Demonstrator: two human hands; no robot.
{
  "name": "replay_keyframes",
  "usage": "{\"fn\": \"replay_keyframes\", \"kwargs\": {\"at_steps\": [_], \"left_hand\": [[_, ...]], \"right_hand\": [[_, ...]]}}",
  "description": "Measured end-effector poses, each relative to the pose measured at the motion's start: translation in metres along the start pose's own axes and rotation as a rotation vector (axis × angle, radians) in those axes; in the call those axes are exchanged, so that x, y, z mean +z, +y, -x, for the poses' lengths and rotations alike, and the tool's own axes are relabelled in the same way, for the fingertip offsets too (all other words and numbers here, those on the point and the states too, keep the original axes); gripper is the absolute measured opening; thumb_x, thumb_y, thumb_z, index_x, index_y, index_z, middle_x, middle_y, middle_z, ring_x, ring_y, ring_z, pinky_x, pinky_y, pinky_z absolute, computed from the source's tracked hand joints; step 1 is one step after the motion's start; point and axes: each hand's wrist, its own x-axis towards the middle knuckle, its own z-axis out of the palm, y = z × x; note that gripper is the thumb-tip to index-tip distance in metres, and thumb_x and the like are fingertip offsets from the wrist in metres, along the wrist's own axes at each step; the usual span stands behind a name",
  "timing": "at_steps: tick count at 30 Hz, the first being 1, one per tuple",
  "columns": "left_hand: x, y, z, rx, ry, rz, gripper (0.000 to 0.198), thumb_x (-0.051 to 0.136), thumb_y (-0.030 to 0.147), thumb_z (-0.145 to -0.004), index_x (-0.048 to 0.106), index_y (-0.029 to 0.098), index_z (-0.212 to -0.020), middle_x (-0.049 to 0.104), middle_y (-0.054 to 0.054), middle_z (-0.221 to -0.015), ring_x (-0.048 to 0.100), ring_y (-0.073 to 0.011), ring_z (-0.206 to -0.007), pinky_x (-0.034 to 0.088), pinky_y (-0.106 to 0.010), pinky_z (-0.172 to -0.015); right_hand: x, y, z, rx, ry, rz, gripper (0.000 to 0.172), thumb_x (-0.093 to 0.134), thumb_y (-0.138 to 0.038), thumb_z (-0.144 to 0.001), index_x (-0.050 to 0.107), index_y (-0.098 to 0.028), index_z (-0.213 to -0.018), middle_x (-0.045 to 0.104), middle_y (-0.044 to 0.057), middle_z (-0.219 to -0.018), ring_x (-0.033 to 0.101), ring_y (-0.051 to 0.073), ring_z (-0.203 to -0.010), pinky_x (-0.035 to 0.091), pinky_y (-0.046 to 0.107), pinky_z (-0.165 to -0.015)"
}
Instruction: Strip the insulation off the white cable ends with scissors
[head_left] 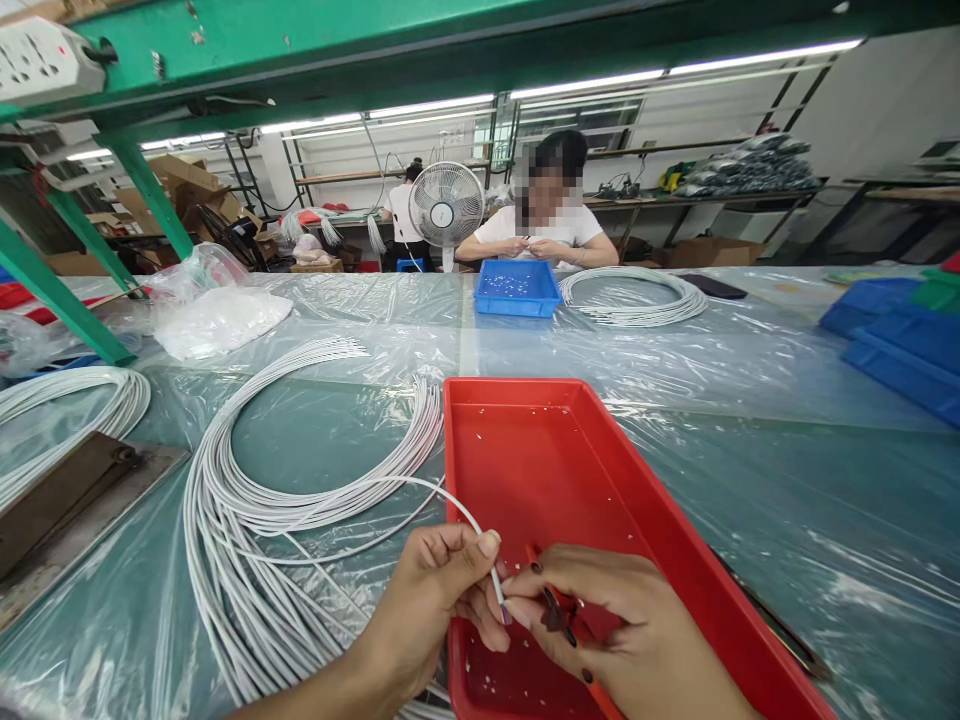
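My left hand (pixel 439 600) pinches the end of a single white cable (pixel 420 485) between thumb and fingers, just over the near left edge of a red tray (pixel 660 540). That cable arcs back to a large bundle of white cables (pixel 247 520) lying on the plastic-covered table. My right hand (pixel 607 625) is closed around a small red-handled tool (pixel 555 610), its fingertips touching the cable's tip. Tiny white scraps dot the tray floor.
Across the table a person sits behind a blue tray (pixel 517 288) and a coil of white cables (pixel 637 295). A white fan (pixel 446 205) stands behind. Blue trays (pixel 900 345) lie at right; a plastic bag (pixel 217 315), more cables (pixel 82 400) and a metal plate (pixel 67 500) at left.
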Motion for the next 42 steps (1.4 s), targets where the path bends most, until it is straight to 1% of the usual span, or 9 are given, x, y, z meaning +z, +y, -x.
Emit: {"fn": "replay_keyframes", "kwargs": {"at_steps": [5, 13, 16, 19, 23, 27, 33, 38, 42], "left_hand": [[-0.001, -0.001, -0.001, 0.006, 0.013, 0.005, 0.032, 0.061, 0.032, -0.077, 0.054, 0.010, -0.054, 0.059, -0.001, -0.041, 0.051, -0.0046, -0.031, 0.038, -0.011, -0.035], [-0.002, -0.002, -0.002, -0.027, 0.004, 0.033, 0.032, 0.062, 0.033, -0.075, 0.055, 0.010, -0.055, 0.060, -0.001, -0.043, 0.053, -0.0045, -0.029, 0.035, -0.010, -0.032], [-0.001, -0.001, -0.002, -0.029, 0.007, 0.020, 0.034, 0.061, 0.033, -0.077, 0.054, 0.010, -0.054, 0.059, 0.000, -0.043, 0.053, -0.0044, -0.030, 0.035, -0.010, -0.034], [-0.001, 0.000, -0.001, -0.013, 0.025, -0.006, 0.035, 0.058, 0.033, -0.079, 0.054, 0.010, -0.053, 0.058, 0.000, -0.043, 0.053, -0.0044, -0.031, 0.036, -0.011, -0.036], [0.000, -0.001, 0.000, 0.033, 0.041, -0.020, 0.031, 0.057, 0.031, -0.080, 0.055, 0.010, -0.057, 0.060, 0.000, -0.044, 0.053, -0.0048, -0.032, 0.038, -0.012, -0.038], [0.002, -0.001, 0.001, 0.066, 0.061, -0.023, 0.030, 0.058, 0.029, -0.080, 0.056, 0.010, -0.056, 0.059, 0.001, -0.042, 0.053, -0.0048, -0.032, 0.039, -0.012, -0.038], [0.002, -0.001, 0.000, 0.057, 0.052, 0.001, 0.030, 0.059, 0.030, -0.079, 0.056, 0.010, -0.056, 0.062, -0.003, -0.045, 0.052, -0.0045, -0.031, 0.038, -0.012, -0.036], [0.000, -0.002, 0.000, 0.027, 0.034, 0.035, 0.030, 0.059, 0.029, -0.079, 0.057, 0.009, -0.057, 0.061, -0.001, -0.046, 0.053, -0.0047, -0.031, 0.038, -0.011, -0.035], [0.000, -0.002, -0.001, 0.016, 0.018, 0.051, 0.032, 0.057, 0.029, -0.081, 0.058, 0.008, -0.057, 0.062, -0.003, -0.047, 0.053, -0.0042, -0.031, 0.038, -0.010, -0.035]], "right_hand": [[0.003, -0.001, -0.002, -0.032, 0.026, 0.067, 0.023, 0.052, 0.004, -0.060, 0.063, -0.015, -0.066, 0.063, -0.002, -0.057, 0.056, 0.008, -0.051, 0.042, 0.014, -0.052], [0.006, 0.006, 0.001, 0.036, 0.014, 0.037, 0.021, 0.052, 0.000, -0.067, 0.064, -0.017, -0.067, 0.063, -0.003, -0.058, 0.055, 0.010, -0.052, 0.042, 0.017, -0.054], [0.006, 0.006, 0.001, 0.015, 0.026, -0.008, 0.022, 0.052, 0.001, -0.067, 0.064, -0.018, -0.068, 0.063, -0.003, -0.059, 0.055, 0.009, -0.052, 0.043, 0.016, -0.054], [0.004, 0.006, 0.000, -0.010, 0.035, -0.039, 0.020, 0.054, -0.001, -0.068, 0.065, -0.018, -0.072, 0.062, -0.004, -0.059, 0.053, 0.007, -0.050, 0.042, 0.014, -0.052], [0.004, 0.006, 0.001, 0.021, 0.035, -0.032, 0.018, 0.057, -0.001, -0.068, 0.065, -0.017, -0.070, 0.058, -0.005, -0.054, 0.050, 0.006, -0.047, 0.040, 0.013, -0.048], [0.006, 0.004, 0.001, 0.052, 0.032, -0.016, 0.021, 0.055, 0.001, -0.066, 0.064, -0.018, -0.068, 0.060, -0.005, -0.056, 0.051, 0.007, -0.049, 0.040, 0.013, -0.051], [0.009, 0.001, -0.001, -0.065, 0.109, 0.016, 0.024, 0.051, 0.004, -0.064, 0.063, -0.016, -0.067, 0.060, -0.005, -0.055, 0.051, 0.006, -0.048, 0.040, 0.013, -0.050], [0.010, 0.001, -0.001, -0.083, 0.129, 0.056, 0.023, 0.052, 0.002, -0.064, 0.063, -0.017, -0.068, 0.059, -0.005, -0.054, 0.050, 0.006, -0.046, 0.039, 0.013, -0.047], [0.012, 0.004, 0.001, -0.109, 0.157, 0.107, 0.018, 0.053, -0.002, -0.068, 0.062, -0.017, -0.069, 0.059, -0.004, -0.054, 0.052, 0.007, -0.046, 0.041, 0.014, -0.048]]}}
